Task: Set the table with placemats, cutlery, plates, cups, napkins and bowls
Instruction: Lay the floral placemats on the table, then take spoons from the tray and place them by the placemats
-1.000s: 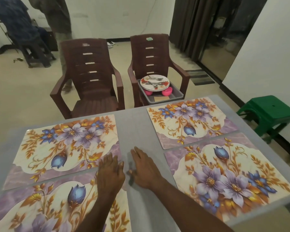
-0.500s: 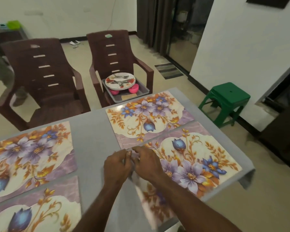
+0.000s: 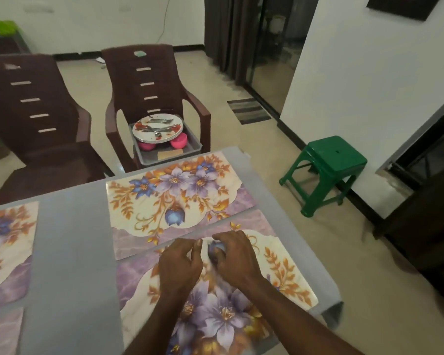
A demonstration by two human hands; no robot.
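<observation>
Grey table (image 3: pixel 69 252) is covered with floral placemats, and the near right placemat (image 3: pixel 280 272), judged thin, light and slippery, is pressed flat by the left hand (image 3: pixel 180 265) and right hand (image 3: pixel 235 254), best gripped at an edge.

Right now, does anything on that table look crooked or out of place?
Nothing looks spilled or damaged. The near right placemat sits slightly askew, its far edge meeting the far right placemat; both hands rest on it. The plates and cutlery sit in a tray on a chair, not the table.
</observation>
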